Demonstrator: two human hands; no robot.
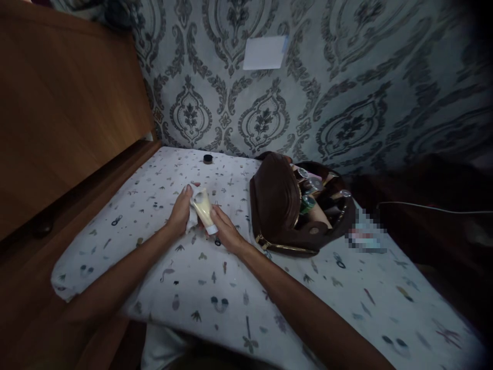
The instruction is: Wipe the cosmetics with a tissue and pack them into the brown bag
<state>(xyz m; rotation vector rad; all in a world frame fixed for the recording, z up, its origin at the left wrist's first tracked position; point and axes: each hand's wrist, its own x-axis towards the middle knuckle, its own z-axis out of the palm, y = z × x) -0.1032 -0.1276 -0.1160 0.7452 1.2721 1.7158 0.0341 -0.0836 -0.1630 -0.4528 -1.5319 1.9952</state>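
My right hand [228, 229] is closed around a small pale-yellow squeeze tube [204, 209] with a white cap at its lower end. The tube is tilted, its other end pointing up and away. Close to it on the left, my left hand [180, 213] grips a crumpled white wipe [191, 221], which touches or nearly touches the tube's side. Both hands are just above a white sheet printed with small plants and shapes. To the right of my hands stands a dark brown toiletry bag [275, 190], unzipped and packed with several bottles and tubes.
A small jar with a black lid [208, 159] stands on the patterned sheet [215, 318] near the wall. Right of the bag lies a blurred-out item [365, 234]. A wooden cabinet [69, 87] borders the left side. A white cable [423, 206] runs at the right.
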